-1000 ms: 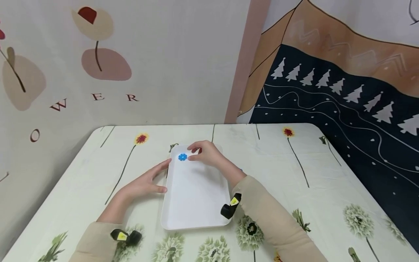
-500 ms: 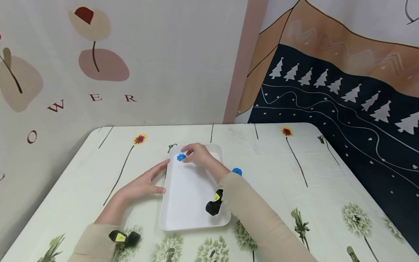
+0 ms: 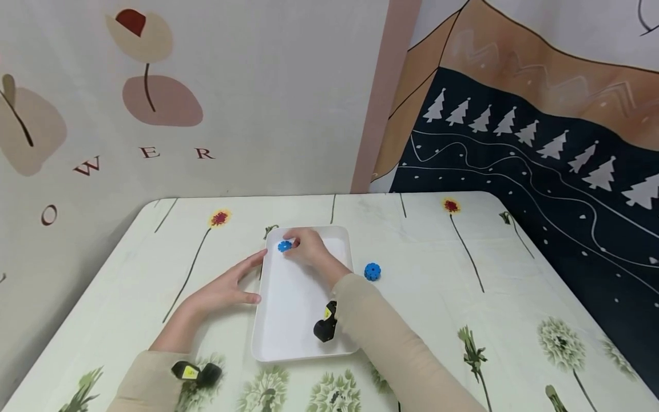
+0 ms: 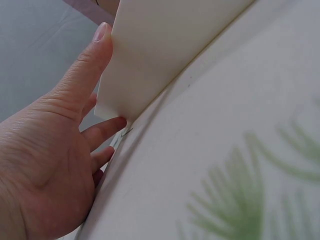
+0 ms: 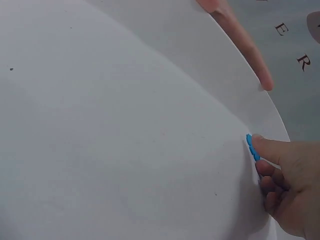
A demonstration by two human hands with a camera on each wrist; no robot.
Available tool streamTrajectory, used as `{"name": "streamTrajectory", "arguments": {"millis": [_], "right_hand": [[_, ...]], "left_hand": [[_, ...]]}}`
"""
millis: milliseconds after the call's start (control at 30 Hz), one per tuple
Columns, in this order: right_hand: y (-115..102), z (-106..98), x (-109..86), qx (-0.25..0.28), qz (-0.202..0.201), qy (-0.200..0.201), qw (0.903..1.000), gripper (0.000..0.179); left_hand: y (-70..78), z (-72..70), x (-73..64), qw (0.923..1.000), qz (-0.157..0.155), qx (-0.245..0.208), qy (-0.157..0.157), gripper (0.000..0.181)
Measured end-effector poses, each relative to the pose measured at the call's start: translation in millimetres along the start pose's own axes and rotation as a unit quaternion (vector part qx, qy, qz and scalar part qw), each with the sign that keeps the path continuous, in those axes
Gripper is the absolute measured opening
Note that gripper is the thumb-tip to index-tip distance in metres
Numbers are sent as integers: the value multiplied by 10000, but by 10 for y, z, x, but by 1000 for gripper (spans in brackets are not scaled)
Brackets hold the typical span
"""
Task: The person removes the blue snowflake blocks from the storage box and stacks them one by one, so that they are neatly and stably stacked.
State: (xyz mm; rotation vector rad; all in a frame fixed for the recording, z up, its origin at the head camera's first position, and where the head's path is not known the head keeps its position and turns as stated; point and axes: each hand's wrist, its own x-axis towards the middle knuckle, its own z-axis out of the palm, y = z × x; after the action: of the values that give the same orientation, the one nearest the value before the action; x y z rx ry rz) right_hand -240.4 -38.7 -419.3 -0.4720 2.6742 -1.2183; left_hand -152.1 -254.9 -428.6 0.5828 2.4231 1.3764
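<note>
A shallow white tray (image 3: 298, 309) lies on the table in the head view. Near its far left corner is a flat blue flower-shaped disc (image 3: 284, 246) with a notched edge. My right hand (image 3: 307, 247) reaches over the tray and pinches this disc (image 5: 251, 146) between thumb and fingers, down by the tray floor in the right wrist view. Along the tray's left side, my left hand (image 3: 226, 293) has its thumb and fingers spread. Its thumb and fingertips touch the tray's outer wall (image 4: 145, 55) in the left wrist view.
A round blue notched piece (image 3: 372, 271) sits on the table just right of the tray. The table (image 3: 422, 246) wears a flower-print cloth, and printed fabric walls (image 3: 278, 103) rise behind it. Each sleeve carries a small black wrist camera (image 3: 326, 323).
My right hand moves slightly left and its fingers close on the blue disc. As the forearm shifts left, the round blue piece beside the tray comes into view. My left hand stays put.
</note>
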Motion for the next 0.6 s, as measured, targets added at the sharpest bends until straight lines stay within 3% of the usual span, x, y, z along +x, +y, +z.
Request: {"name": "streamTrajectory", "arguments": {"millis": [300,600], "right_hand": [[11,103,-10,-244,201,439,9985,34],[-22,77,-19,-648,66,244,9976,28]], "left_hand": [[15,3,-2,10000,0,-8,-1,96],[9,0,-2,10000,12,0,-5,95]]}}
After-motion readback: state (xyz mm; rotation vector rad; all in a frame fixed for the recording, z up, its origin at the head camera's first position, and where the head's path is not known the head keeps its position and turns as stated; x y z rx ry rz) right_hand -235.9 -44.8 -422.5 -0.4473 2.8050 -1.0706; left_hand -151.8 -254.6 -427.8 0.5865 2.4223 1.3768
